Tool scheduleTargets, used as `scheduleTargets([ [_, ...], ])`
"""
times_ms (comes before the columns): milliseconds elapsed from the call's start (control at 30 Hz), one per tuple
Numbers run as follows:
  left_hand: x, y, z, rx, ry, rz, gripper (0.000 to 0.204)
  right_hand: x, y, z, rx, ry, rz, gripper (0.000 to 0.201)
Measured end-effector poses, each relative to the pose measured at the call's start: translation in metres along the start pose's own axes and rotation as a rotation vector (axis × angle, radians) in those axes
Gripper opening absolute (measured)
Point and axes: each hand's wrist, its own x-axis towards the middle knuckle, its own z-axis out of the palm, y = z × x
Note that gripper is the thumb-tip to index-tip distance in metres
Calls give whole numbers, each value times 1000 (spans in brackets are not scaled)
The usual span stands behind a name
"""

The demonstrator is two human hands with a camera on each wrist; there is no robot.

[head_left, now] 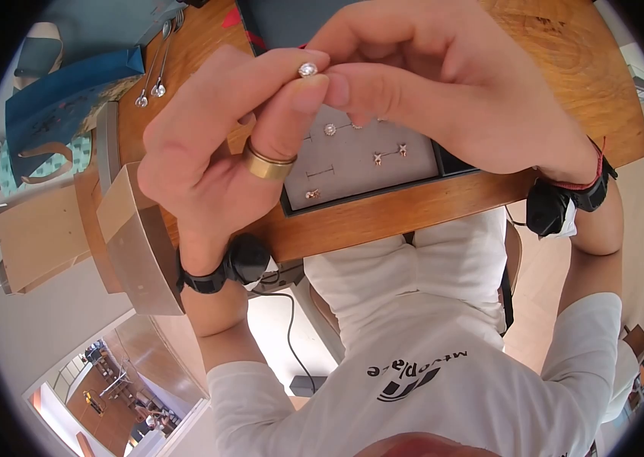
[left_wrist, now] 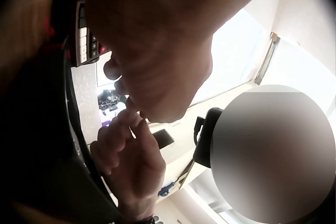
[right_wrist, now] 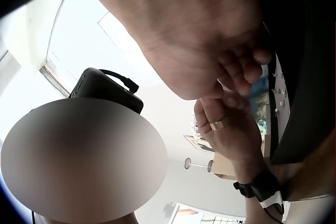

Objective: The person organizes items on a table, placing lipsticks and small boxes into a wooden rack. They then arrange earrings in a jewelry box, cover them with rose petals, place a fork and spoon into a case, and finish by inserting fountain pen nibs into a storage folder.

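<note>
In the head view my left hand (head_left: pixel 215 145), with a wide gold ring (head_left: pixel 269 163), pinches a sparkling round stud earring (head_left: pixel 307 70) between thumb and index fingertip. My right hand (head_left: pixel 451 91) comes in from the other side, its thumb and index fingertip meeting the left fingertips at the stud. The earring's back is hidden by the fingers. Below the hands lies a grey-lined jewellery tray (head_left: pixel 413 171) with a dark rim. It bears a round stone-set stud (head_left: pixel 329 129), a pair of small cross-shaped studs (head_left: pixel 390 154) and a small gold-toned earring (head_left: pixel 312 194).
The tray lies near the front edge of the wooden table (head_left: pixel 596 91). To the left are a long-handled spoon and fork (head_left: pixel 159 76), a blue paper bag (head_left: pixel 71 84) and a brown cardboard box (head_left: pixel 139 236). A dark box lid (head_left: pixel 284 19) is behind the hands.
</note>
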Motion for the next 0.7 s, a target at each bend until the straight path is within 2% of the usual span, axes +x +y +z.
scheduleTargets([
  [100, 1, 2, -1, 4, -20, 10, 19, 3, 16, 11, 168, 90, 3, 22],
  [200, 0, 8, -2, 50, -6, -24, 22, 2, 13, 9, 336, 62, 27, 25],
  [233, -1, 8, -3, 69, -3, -32, 23, 2, 9, 5, 335, 62, 28, 25],
  [300, -2, 10, -4, 87, 0, -40, 24, 4, -1, -4, 293, -74, 113, 26],
  [433, -1, 9, -6, 142, -26, -43, 25, 5, -4, -6, 346, -69, 136, 27],
  [500, -1, 9, -5, 161, -19, -37, 25, 7, -8, -9, 461, -80, 225, 27],
  [700, 2, 13, -4, 266, -32, -43, 24, 8, -6, -7, 437, -44, 225, 27],
])
